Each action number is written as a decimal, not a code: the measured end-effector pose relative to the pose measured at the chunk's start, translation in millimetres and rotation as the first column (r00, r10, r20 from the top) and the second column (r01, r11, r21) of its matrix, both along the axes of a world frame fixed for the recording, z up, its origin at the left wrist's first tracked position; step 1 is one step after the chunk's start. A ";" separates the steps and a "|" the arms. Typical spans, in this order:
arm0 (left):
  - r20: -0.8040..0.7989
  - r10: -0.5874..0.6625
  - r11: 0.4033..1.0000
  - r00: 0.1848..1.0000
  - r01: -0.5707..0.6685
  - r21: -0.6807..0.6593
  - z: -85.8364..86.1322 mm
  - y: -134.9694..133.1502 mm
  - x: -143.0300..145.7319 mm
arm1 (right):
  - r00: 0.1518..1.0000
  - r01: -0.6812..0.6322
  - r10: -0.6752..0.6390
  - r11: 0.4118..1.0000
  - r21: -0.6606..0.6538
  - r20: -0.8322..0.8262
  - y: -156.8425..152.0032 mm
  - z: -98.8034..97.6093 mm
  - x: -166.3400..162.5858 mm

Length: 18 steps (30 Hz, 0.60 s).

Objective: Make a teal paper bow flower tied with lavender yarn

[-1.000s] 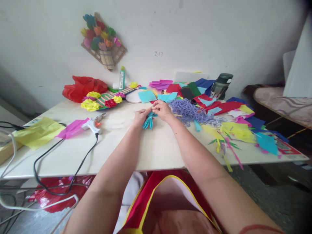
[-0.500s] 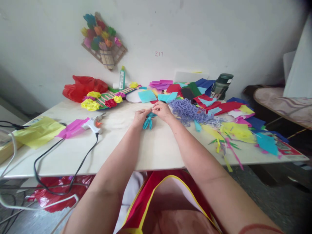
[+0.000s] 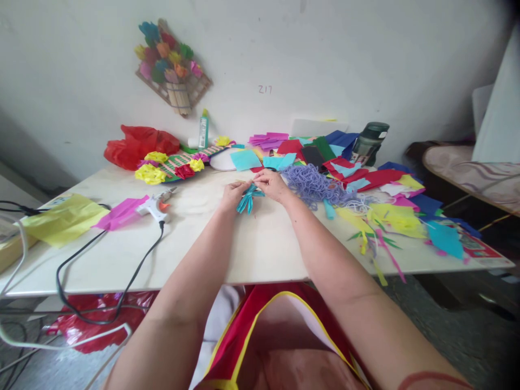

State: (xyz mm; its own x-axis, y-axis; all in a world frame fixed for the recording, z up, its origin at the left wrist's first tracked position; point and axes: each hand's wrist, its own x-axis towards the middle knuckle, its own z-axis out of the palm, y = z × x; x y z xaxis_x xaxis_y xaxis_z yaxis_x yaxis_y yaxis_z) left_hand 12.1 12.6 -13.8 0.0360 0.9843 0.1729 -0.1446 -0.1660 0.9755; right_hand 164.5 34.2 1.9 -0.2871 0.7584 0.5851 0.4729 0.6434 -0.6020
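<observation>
Just above the white table [image 3: 268, 249], my left hand [image 3: 235, 193] and my right hand [image 3: 271, 183] meet with their fingertips close together. Both are closed in a pinch on a pleated turquoise paper piece [image 3: 245, 202], whose folds fan out downward between them. The spot where the fingers grip it is partly hidden by the fingers. Right of my right hand lies a tangle of purple yarn [image 3: 314, 183]. Flat turquoise paper squares [image 3: 246, 160] rest behind the hands.
A white glue gun [image 3: 155, 207] with a black cord lies left, beside pink paper [image 3: 122, 213] and yellow paper [image 3: 65, 218]. A board with paper flowers [image 3: 179, 163] is at the back. Scattered coloured paper [image 3: 382, 179] and a dark bottle [image 3: 369, 143] stand right.
The turquoise paper has shifted slightly, with a little more of its folds showing between the hands. Both hands stay in nearly the same place.
</observation>
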 end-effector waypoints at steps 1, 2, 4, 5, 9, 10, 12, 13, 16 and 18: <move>0.011 0.001 1.000 1.000 -0.001 -0.007 -0.9 0.9 0.1 | 1.000 0.001 -0.001 1.000 0.000 0.017 0.0 -0.1 0.3; 0.023 0.002 1.000 1.000 -0.002 -0.014 -1.7 1.7 0.2 | 1.000 0.001 -0.001 1.000 0.000 0.031 0.0 -0.3 0.7; 0.044 0.001 1.000 0.999 0.000 -0.029 -2.8 2.8 0.6 | 0.998 0.000 0.000 1.000 0.004 0.055 0.6 -1.1 1.7; 0.054 -0.002 0.999 0.999 0.004 -0.037 -3.1 2.9 0.8 | 0.998 0.000 -0.001 1.000 0.008 0.065 1.1 -1.7 2.2; 0.100 -0.030 0.998 0.995 0.035 -0.051 -2.5 1.5 1.6 | 0.995 0.003 -0.006 0.999 0.032 0.104 3.6 -3.7 4.2; 0.110 -0.037 0.998 0.993 0.043 -0.053 -2.1 1.1 1.7 | 0.993 0.007 -0.011 0.999 0.036 0.121 3.7 -3.6 4.4; 0.121 -0.043 0.997 0.992 0.052 -0.065 -1.4 0.4 1.9 | 0.986 0.021 -0.028 0.999 0.045 0.164 2.7 -2.3 4.4; 0.123 -0.044 0.996 0.991 0.053 -0.072 -1.1 0.3 1.9 | 0.981 0.030 -0.039 0.998 0.052 0.188 1.4 -1.2 4.2; 0.122 -0.040 0.995 0.992 0.051 -0.086 -0.7 0.6 1.8 | 0.964 0.059 -0.081 0.994 0.092 0.254 -4.3 3.6 3.4; 0.113 -0.039 0.995 0.993 0.049 -0.088 -0.8 1.2 1.9 | 0.955 0.072 -0.103 0.990 0.119 0.279 -8.5 6.6 2.9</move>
